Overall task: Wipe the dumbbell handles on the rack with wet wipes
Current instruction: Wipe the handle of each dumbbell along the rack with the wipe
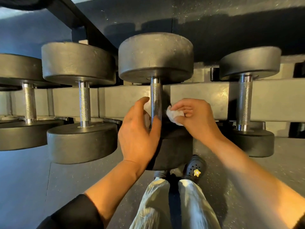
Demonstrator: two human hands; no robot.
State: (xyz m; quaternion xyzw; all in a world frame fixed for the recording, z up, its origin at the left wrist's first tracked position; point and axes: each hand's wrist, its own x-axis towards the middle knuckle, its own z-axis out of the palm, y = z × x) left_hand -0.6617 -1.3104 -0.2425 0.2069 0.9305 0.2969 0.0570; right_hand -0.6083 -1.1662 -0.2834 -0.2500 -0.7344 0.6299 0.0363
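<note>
**Dumbbell handle between my two hands**

Dumbbell handle (156,100), knurled steel, runs between two black heads on the rack (206,98), third in the row I see. My right hand (193,118) pinches a crumpled white wet wipe (173,115) in its fingertips, just beside the handle's right side. My left hand (138,134) is loosely open, curled close around the handle's lower left; a bit of white shows behind its fingers, though I cannot tell what. Neighbouring dumbbells (85,104) sit either side.
</note>
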